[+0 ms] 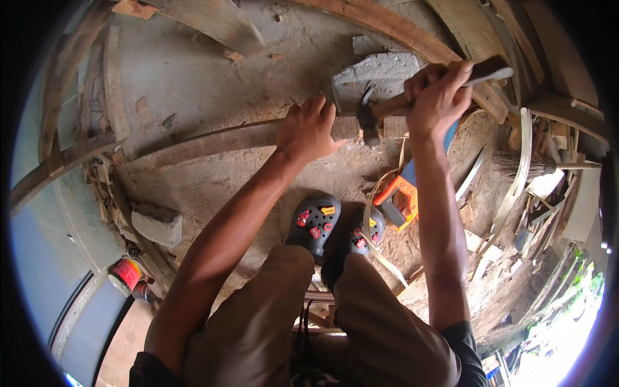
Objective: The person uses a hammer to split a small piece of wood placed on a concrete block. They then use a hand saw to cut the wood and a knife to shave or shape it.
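A claw hammer is in my right hand, its fingers wrapped round the wooden handle. The dark hammer head points left and is over the right part of a long wooden beam, which runs across the floor in front of my feet. My left hand lies over this beam just left of the hammer head, fingers curled over the far edge and thumb along the near one. Beyond the hammer sits a rough grey concrete block. Whether the hammer head touches the beam, I cannot tell.
A handsaw with an orange handle lies beside my right shoe. Timber planks lie at the far side. To the right are a stick broom and wood scraps; a concrete chunk and red can stand left.
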The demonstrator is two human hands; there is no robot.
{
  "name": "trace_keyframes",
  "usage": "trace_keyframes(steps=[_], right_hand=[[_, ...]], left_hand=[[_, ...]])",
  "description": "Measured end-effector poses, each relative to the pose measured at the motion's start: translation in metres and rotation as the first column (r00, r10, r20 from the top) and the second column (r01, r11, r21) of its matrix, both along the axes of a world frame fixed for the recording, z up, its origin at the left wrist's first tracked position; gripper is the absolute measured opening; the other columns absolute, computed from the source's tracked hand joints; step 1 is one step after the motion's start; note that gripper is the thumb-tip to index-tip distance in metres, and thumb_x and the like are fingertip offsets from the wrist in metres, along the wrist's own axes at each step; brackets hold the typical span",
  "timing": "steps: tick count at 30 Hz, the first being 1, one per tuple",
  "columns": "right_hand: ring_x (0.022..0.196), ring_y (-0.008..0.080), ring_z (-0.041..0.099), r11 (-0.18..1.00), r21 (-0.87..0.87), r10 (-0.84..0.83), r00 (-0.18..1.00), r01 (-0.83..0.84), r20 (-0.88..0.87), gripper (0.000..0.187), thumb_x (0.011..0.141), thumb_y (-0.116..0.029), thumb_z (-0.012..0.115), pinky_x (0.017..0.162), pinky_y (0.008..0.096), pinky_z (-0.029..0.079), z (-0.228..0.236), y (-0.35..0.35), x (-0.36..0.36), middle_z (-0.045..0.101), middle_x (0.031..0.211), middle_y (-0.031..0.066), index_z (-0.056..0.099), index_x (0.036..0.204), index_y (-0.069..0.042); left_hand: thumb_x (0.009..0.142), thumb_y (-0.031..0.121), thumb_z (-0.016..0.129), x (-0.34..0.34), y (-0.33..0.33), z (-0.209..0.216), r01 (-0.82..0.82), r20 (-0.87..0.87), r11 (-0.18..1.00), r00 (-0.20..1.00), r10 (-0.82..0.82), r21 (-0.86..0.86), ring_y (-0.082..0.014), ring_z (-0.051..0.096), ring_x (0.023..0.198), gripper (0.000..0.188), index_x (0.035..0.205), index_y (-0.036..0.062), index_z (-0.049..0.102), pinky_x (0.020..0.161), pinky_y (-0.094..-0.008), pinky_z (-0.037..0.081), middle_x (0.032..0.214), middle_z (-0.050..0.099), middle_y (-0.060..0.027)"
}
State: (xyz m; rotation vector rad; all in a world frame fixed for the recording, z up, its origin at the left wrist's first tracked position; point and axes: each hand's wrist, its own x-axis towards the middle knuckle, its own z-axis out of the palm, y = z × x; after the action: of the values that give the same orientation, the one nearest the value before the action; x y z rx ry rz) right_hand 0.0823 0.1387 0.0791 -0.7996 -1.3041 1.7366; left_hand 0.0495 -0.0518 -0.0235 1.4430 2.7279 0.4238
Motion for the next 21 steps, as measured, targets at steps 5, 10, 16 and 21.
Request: trace_keyframes(steps=[5,10,16,21], right_hand=[[0.044,0.0086,0.041,0.926,-0.120,0.378,0.875,-0.358,0.304,0.045,0.102,-0.053,0.052,0.037,0.0262,0.032,0.012,0.000,0.017,0.044,0.065,-0.0015,0.047,0.088,-0.011],[0.045,0.0111,0.044,0.991,0.126,0.060,0.996,-0.052,-0.061,0.046,0.104,-0.051,0.049,0.040,0.0265,0.037,-0.009,-0.008,0.013,0.043,0.062,0.0005,0.040,0.086,-0.010],[0.046,0.0075,0.041,0.977,-0.018,0.212,0.975,-0.212,0.070,0.044,0.105,-0.051,0.048,0.039,0.0247,0.034,0.030,0.008,0.014,0.044,0.062,-0.0009,0.044,0.089,-0.010],[0.050,0.0106,0.046,0.974,-0.010,0.227,0.962,-0.228,0.149,0.039,0.107,-0.044,0.046,0.044,0.0270,0.040,-0.013,-0.017,0.028,0.047,0.066,0.0001,0.047,0.094,-0.008]], left_hand=[[0.062,0.052,0.088,-0.002,-0.005,-0.002,-0.006,0.051,0.999,0.999,0.008,-0.038,-0.0276,0.061,0.097,0.070,0.105,0.0054,0.061,0.078,-0.0444,0.050,0.105,0.057,-0.0095],[0.062,0.051,0.088,0.002,-0.002,-0.003,-0.001,-0.002,0.999,1.000,0.001,0.034,-0.0280,0.061,0.098,0.068,0.105,0.0051,0.060,0.079,-0.0446,0.050,0.104,0.057,-0.0099],[0.061,0.049,0.089,-0.002,-0.004,0.007,-0.018,0.124,0.993,0.992,0.033,-0.118,-0.0296,0.063,0.102,0.069,0.106,0.0039,0.061,0.084,-0.0445,0.052,0.108,0.059,-0.0124],[0.061,0.048,0.089,0.001,-0.002,0.002,-0.011,0.070,1.000,0.997,0.010,0.016,-0.0303,0.065,0.093,0.067,0.103,0.0037,0.061,0.078,-0.0429,0.053,0.103,0.060,-0.0125]])
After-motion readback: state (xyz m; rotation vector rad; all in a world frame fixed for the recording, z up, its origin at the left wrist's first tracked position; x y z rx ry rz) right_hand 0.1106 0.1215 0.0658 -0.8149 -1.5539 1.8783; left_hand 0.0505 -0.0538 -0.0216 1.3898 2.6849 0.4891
